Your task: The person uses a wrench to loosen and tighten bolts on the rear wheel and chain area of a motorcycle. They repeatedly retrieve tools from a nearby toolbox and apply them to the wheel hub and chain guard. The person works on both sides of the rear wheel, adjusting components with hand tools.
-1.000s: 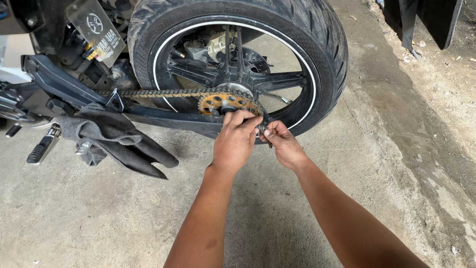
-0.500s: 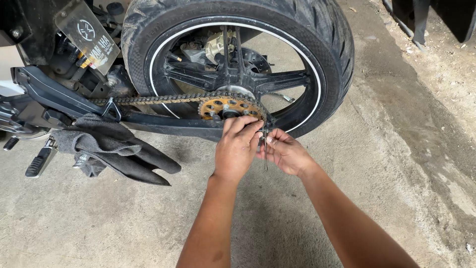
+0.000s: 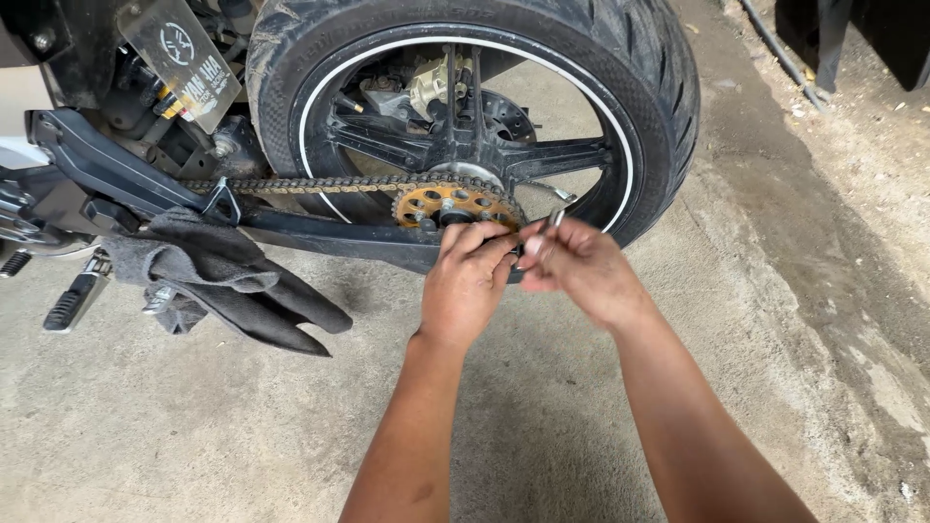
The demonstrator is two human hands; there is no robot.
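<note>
Two hands (image 3: 468,281) (image 3: 579,271) (one wheel (image 3: 475,116))

You are working in soft, even daylight — bright enough that the concrete floor (image 3: 194,426) reads clearly, with no harsh glare anywhere. The light seems to come from above and the right, where the ground is palest. Your arms throw only a faint, diffuse shadow on the floor between them, and a deeper shade sits under the swingarm (image 3: 320,237) and the dark rag (image 3: 223,281). The rear wheel (image 3: 484,116) stays sharp, its white rim stripe crisp. Your right hand (image 3: 581,271) is smeared by motion blur — the fingertips and the small metal piece they pinch are soft. Your left hand (image 3: 465,286) is sharper. The upper corners fall dark.
</note>
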